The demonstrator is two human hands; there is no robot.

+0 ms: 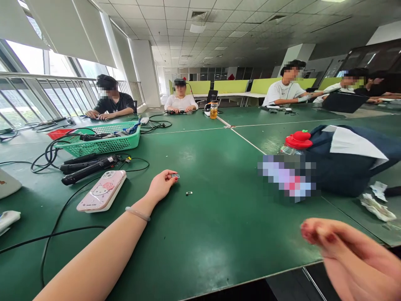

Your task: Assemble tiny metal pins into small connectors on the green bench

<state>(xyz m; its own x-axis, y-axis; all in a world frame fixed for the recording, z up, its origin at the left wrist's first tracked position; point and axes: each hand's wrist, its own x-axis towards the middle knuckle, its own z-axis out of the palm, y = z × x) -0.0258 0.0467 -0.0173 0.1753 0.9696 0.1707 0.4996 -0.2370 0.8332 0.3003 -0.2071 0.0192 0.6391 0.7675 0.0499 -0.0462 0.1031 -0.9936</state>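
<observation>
My left hand (161, 186) rests on the green table (213, 234) with thumb and fingers pinched on a small circuit board (175, 176); its fingertips cover part of it. Just right of that hand lies a tiny black-and-white piece (189, 193), apart from the fingers and too small to name. At the lower right, my right hand (354, 251) is raised near the table's front edge. Its thumb and fingertips are pressed together and slightly blurred, and whatever may be between them cannot be made out.
Left of my arm are a pink phone (102, 190), black cylindrical tools (90, 168), cables and a green basket (103, 144). A red-lidded bottle (297, 142) and dark bag (341, 167) stand right. Several people sit across the table; an amber-filled cup (213, 110) stands farther back.
</observation>
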